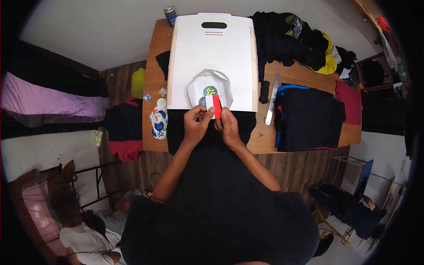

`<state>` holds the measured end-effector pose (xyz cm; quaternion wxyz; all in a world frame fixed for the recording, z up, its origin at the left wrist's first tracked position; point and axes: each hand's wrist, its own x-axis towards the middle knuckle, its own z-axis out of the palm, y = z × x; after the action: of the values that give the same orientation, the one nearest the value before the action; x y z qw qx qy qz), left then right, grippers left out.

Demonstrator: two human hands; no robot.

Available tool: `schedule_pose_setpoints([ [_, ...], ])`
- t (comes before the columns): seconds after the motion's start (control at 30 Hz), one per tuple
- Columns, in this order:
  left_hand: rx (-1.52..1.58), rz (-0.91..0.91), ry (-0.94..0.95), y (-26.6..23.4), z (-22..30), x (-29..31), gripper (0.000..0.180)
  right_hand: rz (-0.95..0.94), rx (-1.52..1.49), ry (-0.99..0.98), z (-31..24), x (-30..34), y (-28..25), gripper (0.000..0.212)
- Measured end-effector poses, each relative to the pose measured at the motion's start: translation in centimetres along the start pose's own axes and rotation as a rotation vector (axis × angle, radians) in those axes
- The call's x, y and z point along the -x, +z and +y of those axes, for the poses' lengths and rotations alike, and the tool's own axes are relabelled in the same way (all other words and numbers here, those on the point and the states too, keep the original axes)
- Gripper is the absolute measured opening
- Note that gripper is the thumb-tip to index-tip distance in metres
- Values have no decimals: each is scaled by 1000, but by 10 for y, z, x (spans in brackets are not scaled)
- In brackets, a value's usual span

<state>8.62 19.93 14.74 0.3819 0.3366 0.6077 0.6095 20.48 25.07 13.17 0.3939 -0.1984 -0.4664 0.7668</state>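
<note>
My left hand (pixel 196 127) pinches the white side of a small red-and-white card (pixel 216 106) between thumb and fingers. At the card's red edge, my right hand (pixel 229 129) is closed on it, and its curled fingertips are partly hidden. Just beyond the card, a crumpled-edged whitish sheet (pixel 196 89) with a round green-and-blue print lies on a large white board (pixel 212 53). That board has a handle slot at its far end and tan strips along both sides. Black cloth (pixel 176 128) shows under its near edge, below my hands.
Left of the board lie blue-and-white printed pieces (pixel 159 123) and a spray can (pixel 169 15). To the right are a metal ruler (pixel 272 99), folded black garments (pixel 311 119) and a dark clothes heap (pixel 287 44) on the wooden table (pixel 263 143). Other people are at lower left and lower right.
</note>
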Motion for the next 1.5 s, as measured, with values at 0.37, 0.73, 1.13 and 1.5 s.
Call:
schedule_pose_setpoints([
  [0.37, 18, 44, 49, 2, 5, 1, 19, 42, 55, 75, -1, -1, 2, 38],
  [0.73, 43, 45, 41, 4, 6, 4, 19, 62, 56, 58, -1, 0, 4, 37],
  [1.13, 1, 40, 85, 4, 4, 5, 22, 58, 40, 53, -1, 0, 2, 34],
  [1.5, -56, 41, -15, 4, -2, 5, 20, 51, -12, -26, 7, -2, 2, 34],
])
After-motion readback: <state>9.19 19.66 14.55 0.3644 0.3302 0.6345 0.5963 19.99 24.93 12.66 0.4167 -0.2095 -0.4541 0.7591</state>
